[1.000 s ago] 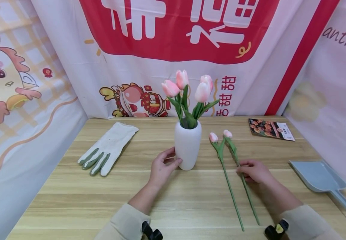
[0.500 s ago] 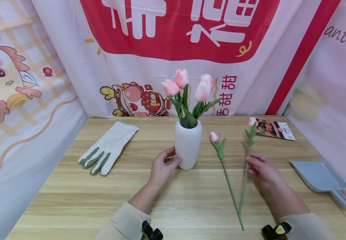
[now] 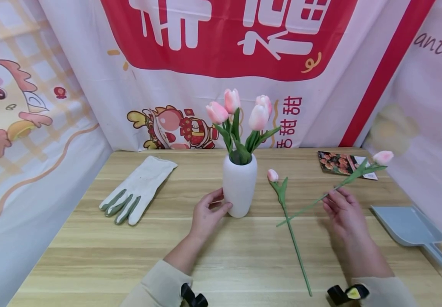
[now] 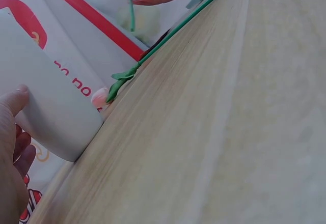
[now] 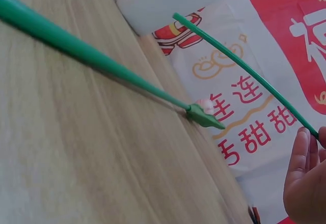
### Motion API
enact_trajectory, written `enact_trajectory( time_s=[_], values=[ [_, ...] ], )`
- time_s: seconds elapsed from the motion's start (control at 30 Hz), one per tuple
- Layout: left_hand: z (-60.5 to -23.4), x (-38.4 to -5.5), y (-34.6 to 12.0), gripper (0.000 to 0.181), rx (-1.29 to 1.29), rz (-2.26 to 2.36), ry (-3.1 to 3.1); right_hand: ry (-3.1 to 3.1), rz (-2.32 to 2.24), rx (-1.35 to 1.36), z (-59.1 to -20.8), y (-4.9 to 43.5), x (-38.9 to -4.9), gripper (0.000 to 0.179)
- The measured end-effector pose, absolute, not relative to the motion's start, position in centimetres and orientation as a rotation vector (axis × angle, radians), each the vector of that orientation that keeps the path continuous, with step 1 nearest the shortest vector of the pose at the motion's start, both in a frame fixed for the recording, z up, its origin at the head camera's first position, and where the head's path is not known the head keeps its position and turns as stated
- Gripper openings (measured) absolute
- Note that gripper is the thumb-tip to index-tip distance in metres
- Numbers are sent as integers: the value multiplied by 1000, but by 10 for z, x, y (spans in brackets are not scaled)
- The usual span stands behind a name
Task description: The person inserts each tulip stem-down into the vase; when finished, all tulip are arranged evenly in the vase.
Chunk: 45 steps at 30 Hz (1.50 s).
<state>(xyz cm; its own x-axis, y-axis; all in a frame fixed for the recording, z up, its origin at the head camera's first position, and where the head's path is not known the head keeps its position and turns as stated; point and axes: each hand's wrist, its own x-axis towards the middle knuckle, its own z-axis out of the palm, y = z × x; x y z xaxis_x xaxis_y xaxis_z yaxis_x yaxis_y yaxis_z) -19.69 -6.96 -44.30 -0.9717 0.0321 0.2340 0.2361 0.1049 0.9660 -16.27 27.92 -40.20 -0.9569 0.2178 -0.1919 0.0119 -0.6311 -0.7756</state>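
Observation:
A white vase [image 3: 239, 187] stands upright near the middle of the table with several pink tulips [image 3: 258, 117] in it. My left hand [image 3: 209, 215] holds the vase low on its left side, thumb in front. To the right, my right hand [image 3: 345, 213] pinches the green stem of a pink tulip [image 3: 382, 158]. That tulip is raised and slants, bloom up to the right and stem end [image 5: 178, 18] pointing left toward the vase. Another tulip [image 3: 290, 226] lies on the table between the vase and my right hand. The held stem crosses over it in the head view.
A white and green glove [image 3: 140, 189] lies on the left of the table. At the back right is a flower-printed packet [image 3: 336, 163], partly behind the held tulip. A grey-blue dustpan [image 3: 408, 226] rests at the right edge. Printed cloths hang behind and beside the table.
My right hand has lifted one tulip off the table and moved right with it. The tulip has turned from bloom pointing away to bloom pointing right. My left hand stays on the vase.

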Motion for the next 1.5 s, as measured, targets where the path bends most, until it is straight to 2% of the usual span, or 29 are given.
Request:
enact_trajectory(
  time_s=[0.17,0.53,0.83,1.13,1.5],
  values=[
    [-445,-197,-71,47,-297,-1973,-2208,-1172,2673,-431,-393,276,-163,32],
    [-445,-197,-69,49,-261,-2003,-2192,-934,2570,-535,-368,267,-164,29],
    [-446,-197,-70,48,-284,-1989,-2191,-854,2500,-636,-352,259,-165,45],
    [-444,-198,-68,46,-255,-1987,-2215,-690,2491,-591,-342,252,-163,35],
    [-442,-195,-69,49,-273,-2002,-2193,-620,2494,-492,-317,230,-151,38]
  ],
)
